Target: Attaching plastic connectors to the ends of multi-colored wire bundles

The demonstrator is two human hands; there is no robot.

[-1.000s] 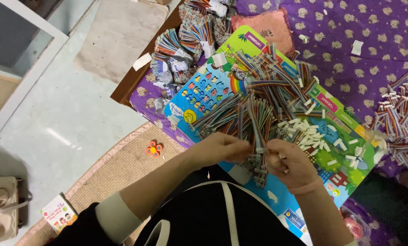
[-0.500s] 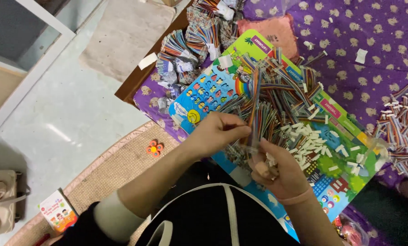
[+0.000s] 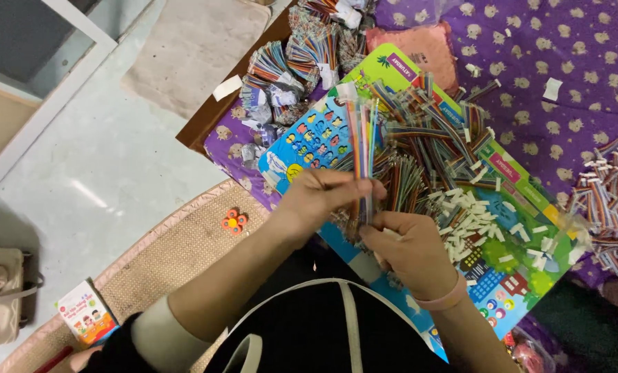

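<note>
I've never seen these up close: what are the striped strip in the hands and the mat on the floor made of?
The striped strip looks like plastic-coated flat ribbon wire: glossy parallel colour stripes, held by left hand and right hand. The mat seems woven straw or jute: coarse tan weave, matte.

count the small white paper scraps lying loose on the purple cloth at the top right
2: one paper scrap near the right edge of the purple cloth, and a smaller scrap left of it, by the pink pad. More may lie hidden under the cable bundles.
</note>
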